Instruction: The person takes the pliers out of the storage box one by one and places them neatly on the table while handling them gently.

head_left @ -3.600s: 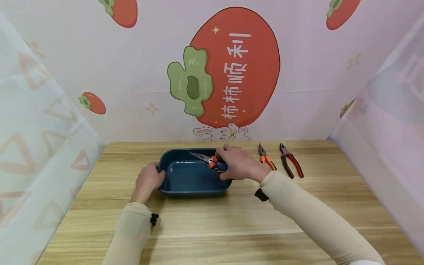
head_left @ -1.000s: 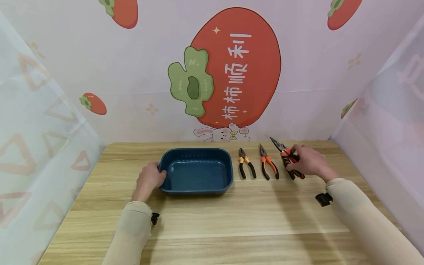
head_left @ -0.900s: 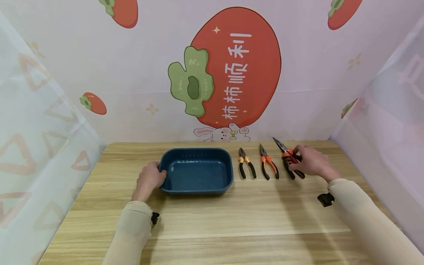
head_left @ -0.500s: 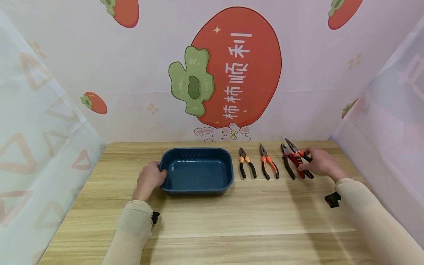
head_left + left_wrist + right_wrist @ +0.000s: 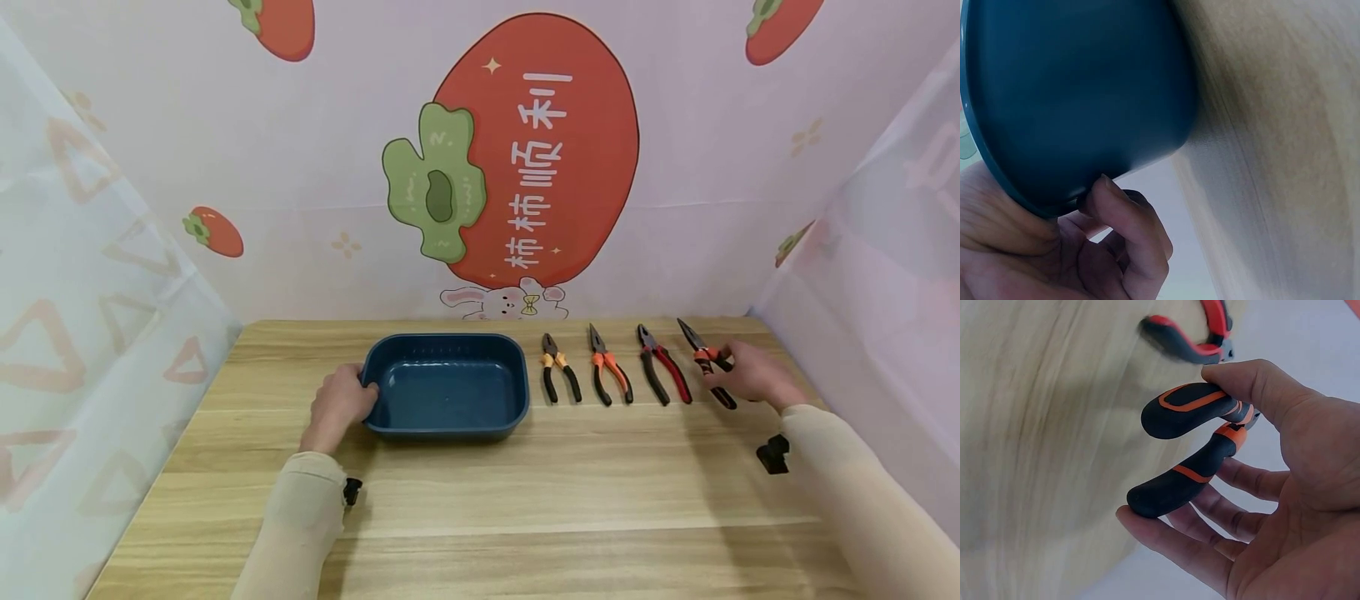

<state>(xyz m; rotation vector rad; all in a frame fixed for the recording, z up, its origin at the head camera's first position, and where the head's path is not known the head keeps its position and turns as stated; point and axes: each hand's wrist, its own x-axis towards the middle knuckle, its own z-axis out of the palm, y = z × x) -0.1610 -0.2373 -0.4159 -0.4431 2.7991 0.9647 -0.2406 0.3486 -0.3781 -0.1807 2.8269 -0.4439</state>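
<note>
My left hand (image 5: 341,408) grips the left end of a dark blue plastic basin (image 5: 450,432), thumb over the rim. In the left wrist view, curled fingers (image 5: 1132,228) press the basin's outer wall (image 5: 1085,94) from below the lip. At the far right, my right hand (image 5: 753,373) holds needle-nose pliers (image 5: 693,337) by their black and orange handles. Their tips point away, up and left. The right wrist view shows the thumb on one handle (image 5: 1179,415) and the fingers along the other, handles spread apart.
Three pliers lie in a row right of the basin: yellow-and-black ones (image 5: 550,343), orange-and-black needle-nose ones (image 5: 597,359) and red-and-black ones (image 5: 648,340). A wooden table (image 5: 525,508) carries everything. Printed cloth walls (image 5: 315,167) stand behind and at both sides.
My right hand has carried the needle-nose pliers from over the basin to the row's right end, passing over the red-and-black pliers. My left hand has stayed on the basin.
</note>
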